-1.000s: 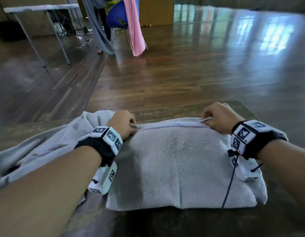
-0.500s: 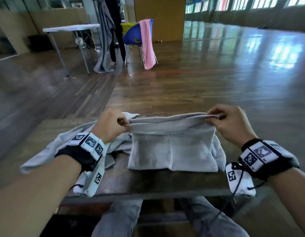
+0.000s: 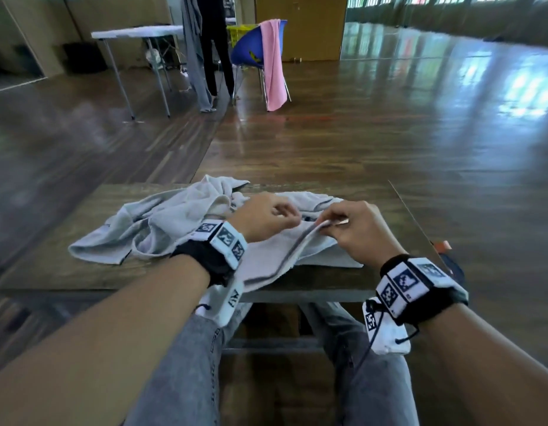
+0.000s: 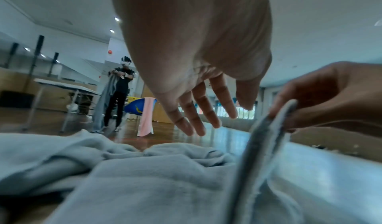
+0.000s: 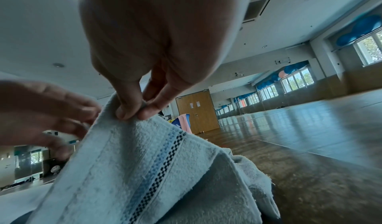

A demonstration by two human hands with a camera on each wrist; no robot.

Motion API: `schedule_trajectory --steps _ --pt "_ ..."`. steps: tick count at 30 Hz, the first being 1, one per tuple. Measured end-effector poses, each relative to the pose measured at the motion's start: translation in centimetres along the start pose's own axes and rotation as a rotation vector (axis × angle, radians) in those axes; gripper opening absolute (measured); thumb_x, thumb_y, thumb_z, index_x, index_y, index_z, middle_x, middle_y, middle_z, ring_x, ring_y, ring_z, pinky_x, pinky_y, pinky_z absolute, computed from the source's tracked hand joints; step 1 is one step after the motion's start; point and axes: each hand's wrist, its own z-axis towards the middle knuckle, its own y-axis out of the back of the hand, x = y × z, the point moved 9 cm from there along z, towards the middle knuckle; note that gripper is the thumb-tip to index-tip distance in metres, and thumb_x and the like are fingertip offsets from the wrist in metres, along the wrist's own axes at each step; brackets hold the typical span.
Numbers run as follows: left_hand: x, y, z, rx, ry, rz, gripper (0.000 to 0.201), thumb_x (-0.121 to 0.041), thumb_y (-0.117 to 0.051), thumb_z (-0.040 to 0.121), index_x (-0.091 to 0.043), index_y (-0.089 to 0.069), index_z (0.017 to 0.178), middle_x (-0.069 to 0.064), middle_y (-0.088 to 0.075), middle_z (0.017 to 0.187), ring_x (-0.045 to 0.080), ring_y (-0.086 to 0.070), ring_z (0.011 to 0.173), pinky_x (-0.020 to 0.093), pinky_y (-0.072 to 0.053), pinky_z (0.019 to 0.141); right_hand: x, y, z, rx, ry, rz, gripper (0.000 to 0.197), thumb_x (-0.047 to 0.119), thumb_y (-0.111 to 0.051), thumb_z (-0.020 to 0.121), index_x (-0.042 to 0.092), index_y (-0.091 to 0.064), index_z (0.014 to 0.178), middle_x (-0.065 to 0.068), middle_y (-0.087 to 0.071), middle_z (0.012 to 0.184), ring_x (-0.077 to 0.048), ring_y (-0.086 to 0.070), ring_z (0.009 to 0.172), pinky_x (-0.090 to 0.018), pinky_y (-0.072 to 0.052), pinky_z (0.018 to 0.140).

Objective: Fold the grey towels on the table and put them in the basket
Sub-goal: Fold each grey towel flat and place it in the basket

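Daylight from windows glares on the floor; edges warp, wrist views blur up close.

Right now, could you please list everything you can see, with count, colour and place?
towel: one, grey, half folded, near table edge, corner lifted
crumpled towel: one, grey, left on table
table: one, brown wood, in front
chair: one, blue, far floor
pink cloth: one, draped over chair
white table: one, far left
other person: one, dark clothes, by white table
left hand: fingers relaxed, holding nothing
right hand: pinches towel corner
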Motion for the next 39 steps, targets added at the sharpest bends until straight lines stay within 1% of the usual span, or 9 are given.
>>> schedule_trajectory --steps 5,8,12,15,17,24,31,35,39 --pt "-2.4 -2.7 1.1 0.000 -0.092 -0.200 0.009 -0.023 -0.069 0.090 -0.019 -0.075 0.096 -0.013 -0.070 0.085 -0.014 -0.060 0.069 0.005 -0.045 0.066 0.5 0.8 -0.4 -0.041 0.014 0.071 0.010 0.007 -0.080 0.079 0.017 -0.079 0.080 0.004 -0.074 0.082 -0.010 -0.067 0.083 -0.029 -0.052 0.078" --pt "-1.5 -3.0 0.5 0.041 -0.044 -0.290 0.011 -0.017 -0.075 0.085 -0.013 -0.078 0.094 0.003 -0.074 0.081 -0.001 -0.062 0.067 0.021 -0.054 0.067 1.2 1.0 -1.0 -0.040 0.059 0.112 0.012 0.003 -0.080 0.079 0.015 -0.079 0.077 0.006 -0.074 0.078 -0.005 -0.067 0.079 -0.016 -0.047 0.074" --pt "-0.5 -2.8 -0.4 0.000 -0.009 -0.290 0.009 -0.021 -0.076 0.084 -0.014 -0.080 0.080 0.019 -0.073 0.078 0.021 -0.060 0.066 0.048 -0.056 0.071 1.1 1.0 -1.2 -0.123 0.030 0.143 0.008 0.009 -0.083 0.079 0.015 -0.078 0.080 0.008 -0.074 0.084 -0.004 -0.068 0.082 -0.016 -0.050 0.075" --pt "0.5 -1.6 -0.6 -0.143 0.040 -0.352 0.033 -0.034 -0.073 0.082 -0.001 -0.074 0.080 0.025 -0.071 0.082 0.023 -0.060 0.068 0.057 -0.057 0.077 0.8 0.8 -1.4 -0.168 0.007 0.144 0.008 0.013 -0.084 0.079 0.015 -0.077 0.083 0.009 -0.073 0.083 -0.004 -0.068 0.079 -0.018 -0.054 0.073" --pt "0.7 -1.3 -0.6 -0.169 0.046 -0.406 0.026 -0.027 -0.072 0.082 -0.001 -0.074 0.083 0.025 -0.072 0.084 0.022 -0.061 0.071 0.059 -0.056 0.079 0.6 0.6 -1.5 -0.171 -0.015 0.157 0.013 0.011 -0.086 0.076 0.015 -0.076 0.084 0.007 -0.074 0.076 -0.004 -0.069 0.074 -0.020 -0.055 0.071" --pt "0.2 -1.5 -1.4 -0.155 -0.017 -0.437 0.012 -0.018 -0.073 0.088 -0.006 -0.077 0.089 0.021 -0.074 0.083 0.023 -0.063 0.070 0.056 -0.056 0.076 1.3 0.4 -1.4 -0.221 -0.035 0.196 0.014 0.007 -0.086 0.075 0.013 -0.074 0.078 0.005 -0.076 0.072 -0.008 -0.074 0.073 -0.037 -0.061 0.080" --pt "0.0 -0.7 -1.8 -0.190 -0.084 -0.371 0.020 -0.010 -0.070 0.088 -0.029 -0.077 0.084 0.005 -0.077 0.082 0.010 -0.065 0.070 0.045 -0.060 0.074 2.1 -0.3 -0.7 -0.197 -0.017 0.163 0.015 0.010 -0.087 0.074 0.020 -0.076 0.074 0.012 -0.076 0.075 -0.003 -0.072 0.077 -0.036 -0.060 0.079" --pt "-0.3 -1.2 -1.8 -0.109 -0.113 -0.346 0.018 -0.008 -0.066 0.090 -0.013 -0.078 0.102 0.003 -0.077 0.093 -0.009 -0.061 0.063 0.012 -0.050 0.064 1.4 -1.1 -0.2 -0.115 -0.060 0.098 0.021 0.017 -0.084 0.078 0.028 -0.072 0.091 0.014 -0.075 0.082 -0.005 -0.072 0.085 -0.043 -0.058 0.084" --pt "-0.4 -0.8 -2.2 -0.195 -0.093 -0.330 0.018 -0.018 -0.074 0.085 -0.010 -0.075 0.101 0.003 -0.075 0.089 0.000 -0.063 0.068 0.019 -0.053 0.067 1.6 -1.1 0.0 -0.148 -0.050 0.038 0.012 0.022 -0.081 0.082 0.028 -0.071 0.081 0.015 -0.074 0.076 -0.002 -0.070 0.079 -0.037 -0.059 0.079"
